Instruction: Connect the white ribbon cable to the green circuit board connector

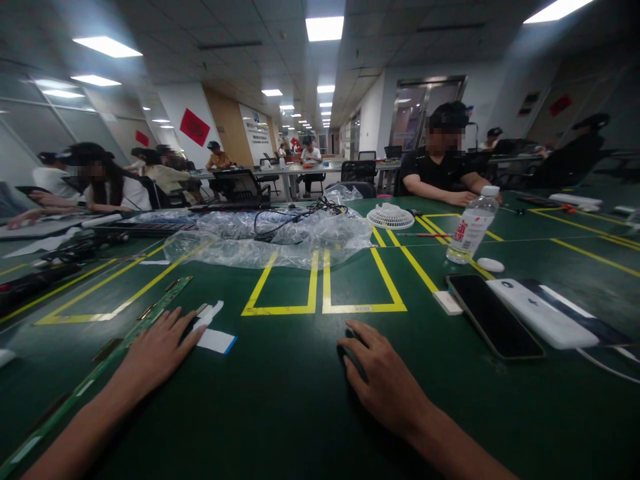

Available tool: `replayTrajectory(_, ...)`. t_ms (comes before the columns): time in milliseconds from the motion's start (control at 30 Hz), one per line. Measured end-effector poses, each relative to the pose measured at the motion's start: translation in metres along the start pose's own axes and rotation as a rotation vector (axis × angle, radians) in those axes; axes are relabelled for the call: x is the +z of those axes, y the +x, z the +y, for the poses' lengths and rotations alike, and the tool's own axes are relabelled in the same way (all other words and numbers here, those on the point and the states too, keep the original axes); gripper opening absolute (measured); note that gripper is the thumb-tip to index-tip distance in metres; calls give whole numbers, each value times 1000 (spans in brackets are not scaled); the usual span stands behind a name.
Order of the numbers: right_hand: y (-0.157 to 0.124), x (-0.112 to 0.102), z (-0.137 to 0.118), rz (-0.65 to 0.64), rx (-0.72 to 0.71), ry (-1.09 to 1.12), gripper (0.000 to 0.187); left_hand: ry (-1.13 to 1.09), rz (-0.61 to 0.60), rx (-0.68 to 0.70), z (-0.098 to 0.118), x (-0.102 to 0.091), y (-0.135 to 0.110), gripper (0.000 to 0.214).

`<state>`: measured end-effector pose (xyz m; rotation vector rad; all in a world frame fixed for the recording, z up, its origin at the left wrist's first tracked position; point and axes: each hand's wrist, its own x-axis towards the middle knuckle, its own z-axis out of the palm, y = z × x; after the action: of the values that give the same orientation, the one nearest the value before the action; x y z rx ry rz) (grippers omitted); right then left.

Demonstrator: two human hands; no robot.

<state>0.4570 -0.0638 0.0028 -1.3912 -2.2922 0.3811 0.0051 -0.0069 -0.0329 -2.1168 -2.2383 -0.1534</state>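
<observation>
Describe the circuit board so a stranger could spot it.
On the green table, find the left hand. The circuit board runs diagonally beside it towards the bottom-left corner; unlike the short white strip nearby, it is long and green.

Office, green worktable, ceiling lights, seemingly mesh chairs

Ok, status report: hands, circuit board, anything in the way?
Left hand open, spread over long green circuit board. Right hand loosely curled over tabletop, nothing visible in it. Board partly hidden by left hand; white ribbon cable beside thumb.
</observation>
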Motion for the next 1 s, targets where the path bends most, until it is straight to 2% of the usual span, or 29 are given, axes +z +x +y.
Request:
replayTrajectory(100,0,2,1,13,-7,4,35,-44,-83,109,34,-2,-3,69)
replayTrajectory(200,0,3,1,25,-12,6,34,-56,-107,206,68,-6,-7,64)
replayTrajectory(433,1,1,-2,13,-9,-5,34,-69,-90,445,129,-9,-12,55)
replayTrajectory(567,0,3,-1,30,-16,0,33,-112,-90,630,177,-13,-13,54)
replayTrajectory(700,0,2,-1,88,-35,10,32,-155,-121,719,224,-18,-13,52)
replayTrajectory(800,0,-2,-4,161,-41,6,29,-179,-132,740,239,-19,-12,51)
replayTrajectory(900,-1,-4,-7,224,-61,-4,28,-196,-116,752,239,-17,-11,52)
replayTrajectory(1000,-2,0,-8,172,-88,-28,33,-210,-106,748,236,-16,-11,53)
